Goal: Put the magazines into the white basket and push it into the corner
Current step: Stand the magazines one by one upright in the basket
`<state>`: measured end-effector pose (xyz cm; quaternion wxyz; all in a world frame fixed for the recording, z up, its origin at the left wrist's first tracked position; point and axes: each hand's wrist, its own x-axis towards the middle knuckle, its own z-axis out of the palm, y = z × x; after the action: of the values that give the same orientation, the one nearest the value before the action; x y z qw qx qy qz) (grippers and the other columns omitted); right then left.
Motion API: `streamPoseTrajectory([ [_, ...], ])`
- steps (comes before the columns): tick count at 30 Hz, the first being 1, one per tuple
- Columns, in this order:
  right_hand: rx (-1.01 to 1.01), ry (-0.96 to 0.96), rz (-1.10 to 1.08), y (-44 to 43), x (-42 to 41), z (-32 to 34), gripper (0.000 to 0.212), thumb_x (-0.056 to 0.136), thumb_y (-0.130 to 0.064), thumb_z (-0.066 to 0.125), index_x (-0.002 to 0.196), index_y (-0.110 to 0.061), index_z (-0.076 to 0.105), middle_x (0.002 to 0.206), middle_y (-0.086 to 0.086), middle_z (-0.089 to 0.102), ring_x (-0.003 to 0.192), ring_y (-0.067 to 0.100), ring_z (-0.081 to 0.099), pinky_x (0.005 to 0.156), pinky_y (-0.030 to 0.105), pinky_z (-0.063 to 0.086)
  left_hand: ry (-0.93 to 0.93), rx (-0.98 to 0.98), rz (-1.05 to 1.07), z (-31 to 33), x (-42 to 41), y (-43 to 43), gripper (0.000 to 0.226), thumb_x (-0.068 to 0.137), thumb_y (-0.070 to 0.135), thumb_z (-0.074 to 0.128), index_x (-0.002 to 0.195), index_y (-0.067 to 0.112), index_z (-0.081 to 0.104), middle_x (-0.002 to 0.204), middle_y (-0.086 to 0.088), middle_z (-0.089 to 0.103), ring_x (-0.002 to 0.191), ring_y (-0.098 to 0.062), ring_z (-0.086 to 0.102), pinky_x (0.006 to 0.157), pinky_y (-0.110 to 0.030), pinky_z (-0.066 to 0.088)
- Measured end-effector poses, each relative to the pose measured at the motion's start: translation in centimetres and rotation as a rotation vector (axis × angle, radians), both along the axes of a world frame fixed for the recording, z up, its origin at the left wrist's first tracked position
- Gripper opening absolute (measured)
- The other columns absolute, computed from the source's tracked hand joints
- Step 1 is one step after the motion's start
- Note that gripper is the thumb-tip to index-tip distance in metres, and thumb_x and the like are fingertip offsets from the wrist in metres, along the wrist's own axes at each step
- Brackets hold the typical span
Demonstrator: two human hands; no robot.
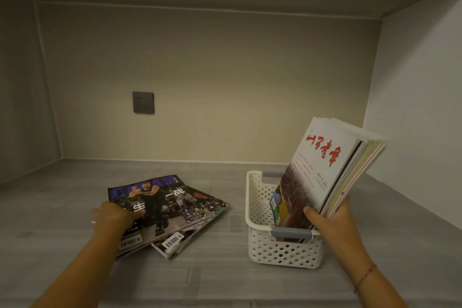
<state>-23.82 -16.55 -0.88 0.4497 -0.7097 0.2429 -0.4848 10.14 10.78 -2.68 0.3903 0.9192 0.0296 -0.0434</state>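
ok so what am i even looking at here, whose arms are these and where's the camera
No machine here: these are a person's two bare arms, filmed by one camera worn on their head, looking down at a grey shelf. The right hand grips a bundle of magazines, its lower end already inside the white basket. The left hand pinches the edge of a basketball magazine lying flat, thumb on its cover, with another magazine under it. A wall socket sits behind.

White basket [282, 252] — tilted magazines [317, 172] inside
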Motion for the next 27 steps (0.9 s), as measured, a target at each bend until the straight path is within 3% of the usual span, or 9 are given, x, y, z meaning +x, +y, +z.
streamPoseTrajectory([
  [3, -0.008, -0.007, 0.012, 0.1, 0.1, 0.1, 0.071, 0.073, -0.007, 0.073, 0.131, -0.020, 0.034, 0.111, -0.006, 0.052, 0.095, 0.014, 0.052, 0.065, 0.013, 0.041, 0.012, 0.017, -0.039, 0.3, -0.2, 0.5, 0.075, 0.072, 0.032, 0.081, 0.128, -0.005, 0.046, 0.123, -0.026, 0.054, 0.113, -0.041, 0.054, 0.095, -0.045, 0.046],
  [5, -0.002, -0.006, 0.014, 0.1, 0.0, 0.1, 0.071, 0.073, -0.006, 0.073, 0.131, -0.018, 0.034, 0.112, -0.003, 0.052, 0.098, 0.016, 0.051, 0.065, 0.014, 0.041, 0.058, -0.096, -0.014, 0.4, -0.2, 0.9, 0.063, 0.073, 0.026, 0.081, 0.119, -0.006, 0.052, 0.111, -0.026, 0.061, 0.101, -0.040, 0.060, 0.090, -0.045, 0.049],
  [9, -0.011, -0.007, 0.011, 0.2, -0.1, 0.2, 0.070, 0.073, -0.005, 0.073, 0.130, -0.016, 0.035, 0.111, -0.003, 0.052, 0.097, 0.016, 0.051, 0.068, 0.016, 0.041, 0.217, -0.646, 0.059, -0.2, 0.4, 1.5, 0.027, 0.082, 0.008, 0.071, 0.099, -0.006, 0.055, 0.083, -0.024, 0.059, 0.063, -0.034, 0.056, 0.059, -0.041, 0.048],
  [13, -0.012, -0.008, 0.013, 0.1, 0.0, 0.1, 0.070, 0.072, -0.005, 0.073, 0.131, -0.016, 0.035, 0.112, -0.002, 0.052, 0.099, 0.017, 0.051, 0.079, 0.025, 0.042, 0.294, -0.837, -0.005, -0.4, -0.1, 0.8, 0.006, 0.089, 0.001, 0.058, 0.087, -0.002, 0.053, 0.071, -0.019, 0.056, 0.055, -0.030, 0.056, 0.047, -0.035, 0.050],
  [16, -0.013, -0.007, 0.019, 0.2, 0.1, 0.2, 0.070, 0.073, -0.005, 0.073, 0.130, -0.017, 0.035, 0.112, -0.002, 0.052, 0.097, 0.015, 0.052, 0.074, 0.020, 0.043, 0.357, -0.847, -0.115, -0.1, -0.9, 0.3, 0.001, 0.090, -0.001, 0.052, 0.090, -0.001, 0.052, 0.073, -0.019, 0.058, 0.049, -0.025, 0.060, 0.031, -0.019, 0.046],
  [18, -0.018, -0.014, 0.022, 0.1, 0.0, 0.1, 0.068, 0.073, -0.005, 0.073, 0.129, -0.019, 0.036, 0.110, -0.004, 0.053, 0.092, 0.010, 0.052, 0.069, 0.013, 0.040, 0.367, -0.860, -0.161, 0.1, -1.4, -0.1, 0.005, 0.091, -0.002, 0.051, 0.095, -0.001, 0.053, 0.077, -0.018, 0.059, 0.050, -0.024, 0.062, 0.032, -0.018, 0.046],
  [20, -0.019, -0.017, 0.022, 0.1, 0.0, 0.1, 0.069, 0.072, -0.005, 0.073, 0.129, -0.020, 0.036, 0.109, -0.006, 0.053, 0.091, 0.008, 0.051, 0.067, 0.011, 0.038, 0.318, -0.897, -0.177, 0.5, -2.0, -0.9, 0.014, 0.091, -0.004, 0.050, 0.105, -0.001, 0.051, 0.080, -0.018, 0.060, 0.064, -0.027, 0.060, 0.043, -0.027, 0.053],
  [23, -0.021, -0.012, 0.018, 0.0, 0.0, 0.1, 0.071, 0.073, -0.006, 0.073, 0.130, -0.021, 0.035, 0.107, -0.008, 0.052, 0.090, 0.008, 0.051, 0.065, 0.009, 0.037, 0.130, -0.871, -0.150, 1.8, -3.6, -2.2, 0.015, 0.093, 0.002, 0.050, 0.108, 0.004, 0.052, 0.082, -0.016, 0.061, 0.068, -0.028, 0.058, 0.055, -0.034, 0.048],
  [27, -0.019, -0.003, 0.019, -0.2, 0.1, -0.1, 0.071, 0.073, -0.006, 0.072, 0.132, -0.018, 0.034, 0.109, -0.005, 0.051, 0.096, 0.013, 0.050, 0.062, 0.006, 0.038, -0.186, -0.806, -0.209, 4.4, -6.9, -4.5, 0.014, 0.098, 0.019, 0.046, 0.109, 0.014, 0.052, 0.096, -0.009, 0.063, 0.080, -0.027, 0.063, 0.064, -0.039, 0.054],
])
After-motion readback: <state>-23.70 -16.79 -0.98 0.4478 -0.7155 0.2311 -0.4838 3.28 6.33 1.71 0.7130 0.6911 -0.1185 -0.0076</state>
